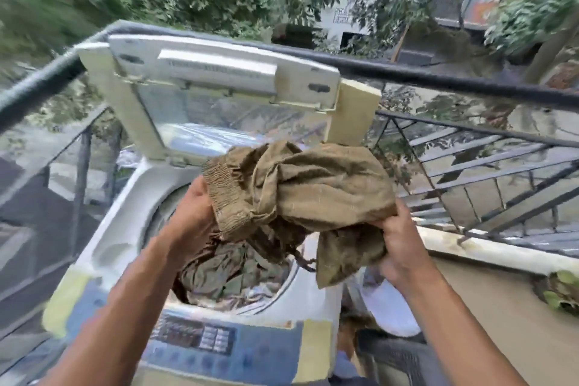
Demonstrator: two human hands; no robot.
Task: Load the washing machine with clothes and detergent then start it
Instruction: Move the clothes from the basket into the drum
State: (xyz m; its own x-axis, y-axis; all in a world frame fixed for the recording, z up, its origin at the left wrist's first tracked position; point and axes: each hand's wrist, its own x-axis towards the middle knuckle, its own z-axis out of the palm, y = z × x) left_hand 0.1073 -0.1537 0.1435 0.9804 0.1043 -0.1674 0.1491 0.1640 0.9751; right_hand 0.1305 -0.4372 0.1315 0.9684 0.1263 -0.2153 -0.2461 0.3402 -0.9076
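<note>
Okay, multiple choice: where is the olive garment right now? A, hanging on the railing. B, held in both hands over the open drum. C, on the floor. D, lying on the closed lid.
B: the left hand and right hand grip the garment above the drum, lid raised.

Garment above washer drum, clothes inside; lid raised behind, railing beyond

Below my hands the drum mouth lies open, half filled by clothes. The raised lid blocks passage beyond; railing closes off my right.
</note>
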